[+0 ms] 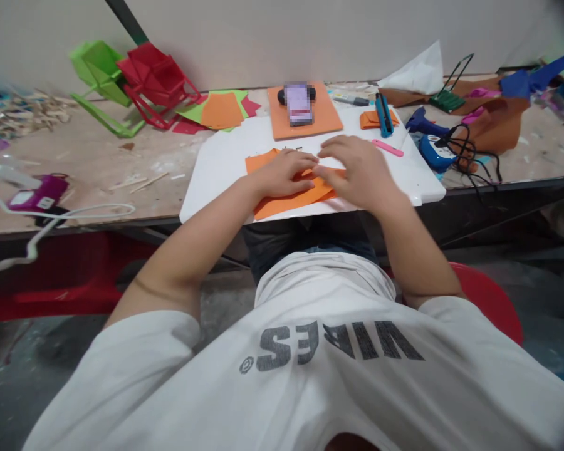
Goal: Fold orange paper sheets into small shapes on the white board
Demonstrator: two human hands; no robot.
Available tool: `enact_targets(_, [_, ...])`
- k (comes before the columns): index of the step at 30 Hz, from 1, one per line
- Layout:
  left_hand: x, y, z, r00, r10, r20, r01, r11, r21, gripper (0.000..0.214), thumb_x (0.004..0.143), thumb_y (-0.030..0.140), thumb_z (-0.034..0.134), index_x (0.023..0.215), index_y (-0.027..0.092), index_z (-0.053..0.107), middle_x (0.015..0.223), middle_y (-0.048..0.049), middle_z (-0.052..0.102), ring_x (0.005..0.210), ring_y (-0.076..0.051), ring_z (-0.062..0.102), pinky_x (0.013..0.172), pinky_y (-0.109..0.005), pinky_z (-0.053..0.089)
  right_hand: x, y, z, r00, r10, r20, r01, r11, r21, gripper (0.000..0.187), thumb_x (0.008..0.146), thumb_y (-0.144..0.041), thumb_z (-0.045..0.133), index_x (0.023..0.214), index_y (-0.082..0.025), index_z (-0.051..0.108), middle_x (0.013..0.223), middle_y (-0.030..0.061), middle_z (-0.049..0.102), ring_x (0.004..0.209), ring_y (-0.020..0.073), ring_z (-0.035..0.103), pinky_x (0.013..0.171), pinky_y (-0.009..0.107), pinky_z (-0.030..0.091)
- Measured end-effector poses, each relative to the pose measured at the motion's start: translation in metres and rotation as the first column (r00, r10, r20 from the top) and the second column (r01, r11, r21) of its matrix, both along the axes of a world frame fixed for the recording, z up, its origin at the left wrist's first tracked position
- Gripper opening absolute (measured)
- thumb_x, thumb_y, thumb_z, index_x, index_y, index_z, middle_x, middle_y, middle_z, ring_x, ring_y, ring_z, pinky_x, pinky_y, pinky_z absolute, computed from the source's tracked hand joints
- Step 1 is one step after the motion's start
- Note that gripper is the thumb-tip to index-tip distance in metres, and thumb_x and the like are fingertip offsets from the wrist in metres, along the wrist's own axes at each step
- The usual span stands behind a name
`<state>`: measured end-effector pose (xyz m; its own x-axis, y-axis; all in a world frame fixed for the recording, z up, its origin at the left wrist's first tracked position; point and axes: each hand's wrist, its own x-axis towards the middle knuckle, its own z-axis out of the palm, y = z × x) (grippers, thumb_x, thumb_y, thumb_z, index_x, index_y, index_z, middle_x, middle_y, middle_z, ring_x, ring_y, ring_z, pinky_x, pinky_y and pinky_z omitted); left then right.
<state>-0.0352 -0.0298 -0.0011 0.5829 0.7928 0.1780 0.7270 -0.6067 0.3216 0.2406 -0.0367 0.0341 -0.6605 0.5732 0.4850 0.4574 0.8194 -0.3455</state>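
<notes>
Both hands press flat on an orange foam sheet [286,199] at the white board's [216,169] near edge on the bench [98,163]: left hand [282,173] and right hand [357,169] hold down a fold, fingers spread. Finished-looking red [157,81] and green [101,78] foam chairs stand at the far left; this sheet seems barely begun.

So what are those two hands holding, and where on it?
Both hands press flat on an orange foam sheet lying on the white board: left hand mid-sheet, right hand at its right end. Neither lifts it.
</notes>
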Motion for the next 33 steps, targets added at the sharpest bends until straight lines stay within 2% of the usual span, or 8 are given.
enact_targets(3, [-0.001, 0.0, 0.002, 1.0, 0.011, -0.013, -0.012, 1.0, -0.024, 0.061, 0.113, 0.066, 0.064, 0.157, 0.03, 0.082, 0.179, -0.0147, 0.073, 0.167, -0.046, 0.065, 0.144, -0.068, 0.041, 0.047, 0.044, -0.002, 0.993, -0.082, 0.08, 0.088, 0.993, -0.074, 0.039, 0.112, -0.055, 0.077, 0.135, -0.027, 0.091, 0.13, 0.0161, 0.091, 0.128, 0.0457, 0.077, 0.116, 0.063, 0.06])
enact_targets(7, [-0.003, 0.004, 0.0, 1.0, -0.004, 0.011, 0.004, 1.0, -0.02, 0.078, 0.108, 0.086, 0.065, 0.155, 0.027, 0.084, 0.174, -0.0181, 0.077, 0.162, -0.048, 0.07, 0.14, -0.066, 0.047, 0.074, 0.063, -0.016, 0.996, -0.064, 0.065, 0.077, 0.97, -0.23, 0.032, 0.098, -0.052, 0.09, 0.12, -0.029, 0.093, 0.112, 0.0105, 0.09, 0.102, 0.0361, 0.077, 0.1, 0.056, 0.063])
enact_targets(10, [-0.006, 0.008, -0.003, 0.999, -0.011, 0.034, 0.011, 1.0, 0.003, 0.087, 0.103, 0.097, 0.066, 0.154, 0.029, 0.085, 0.171, -0.0173, 0.079, 0.158, -0.047, 0.073, 0.137, -0.064, 0.051, 0.074, 0.063, -0.027, 0.997, -0.078, 0.014, 0.078, 0.929, -0.361, 0.031, 0.09, -0.048, 0.096, 0.113, -0.028, 0.093, 0.101, 0.0082, 0.085, 0.089, 0.0305, 0.072, 0.089, 0.051, 0.062])
enact_targets(13, [-0.008, 0.008, -0.005, 0.999, -0.005, 0.05, 0.005, 1.0, 0.005, 0.089, 0.102, 0.098, 0.067, 0.157, 0.031, 0.084, 0.172, -0.016, 0.079, 0.16, -0.047, 0.072, 0.139, -0.063, 0.05, 0.071, 0.061, -0.032, 0.993, -0.114, -0.032, 0.09, 0.901, -0.425, 0.03, 0.085, -0.047, 0.099, 0.106, -0.026, 0.091, 0.09, 0.0064, 0.079, 0.085, 0.0284, 0.067, 0.084, 0.048, 0.059])
enact_targets(18, [-0.008, 0.004, -0.002, 0.999, 0.029, 0.036, -0.029, 1.0, -0.009, 0.086, 0.102, 0.093, 0.072, 0.161, 0.031, 0.082, 0.178, -0.0152, 0.074, 0.169, -0.048, 0.064, 0.149, -0.069, 0.037, 0.073, 0.058, -0.031, 0.988, -0.15, -0.043, 0.115, 0.884, -0.452, 0.022, 0.085, -0.043, 0.098, 0.097, -0.027, 0.088, 0.083, 0.0046, 0.074, 0.08, 0.0263, 0.063, 0.082, 0.047, 0.055])
enact_targets(22, [-0.008, 0.001, 0.0, 0.998, 0.059, 0.032, -0.059, 0.998, -0.016, 0.084, 0.103, 0.091, 0.071, 0.162, 0.032, 0.081, 0.182, -0.0144, 0.071, 0.174, -0.049, 0.059, 0.154, -0.075, 0.025, 0.075, 0.059, -0.029, 0.987, -0.151, -0.055, 0.108, 0.877, -0.469, 0.025, 0.081, -0.045, 0.099, 0.094, -0.027, 0.088, 0.08, 0.0047, 0.072, 0.082, 0.0272, 0.064, 0.079, 0.047, 0.054])
enact_targets(29, [-0.007, 0.0, 0.003, 0.998, 0.068, 0.018, -0.067, 0.997, -0.045, 0.085, 0.104, 0.092, 0.068, 0.164, 0.033, 0.08, 0.186, -0.0152, 0.068, 0.175, -0.049, 0.057, 0.153, -0.077, 0.021, 0.077, 0.067, -0.033, 0.988, -0.13, -0.083, 0.071, 0.862, -0.501, 0.031, 0.077, -0.053, 0.102, 0.086, -0.029, 0.085, 0.078, 0.0049, 0.072, 0.084, 0.0299, 0.068, 0.081, 0.052, 0.063])
enact_targets(33, [-0.007, -0.001, 0.004, 0.998, 0.06, 0.029, -0.059, 0.997, -0.044, 0.082, 0.104, 0.088, 0.07, 0.164, 0.033, 0.08, 0.184, -0.0146, 0.069, 0.174, -0.049, 0.058, 0.152, -0.074, 0.024, 0.079, 0.068, -0.034, 0.986, -0.126, -0.107, 0.052, 0.853, -0.52, 0.034, 0.078, -0.054, 0.106, 0.085, -0.028, 0.085, 0.078, 0.0057, 0.075, 0.087, 0.0315, 0.073, 0.083, 0.055, 0.068])
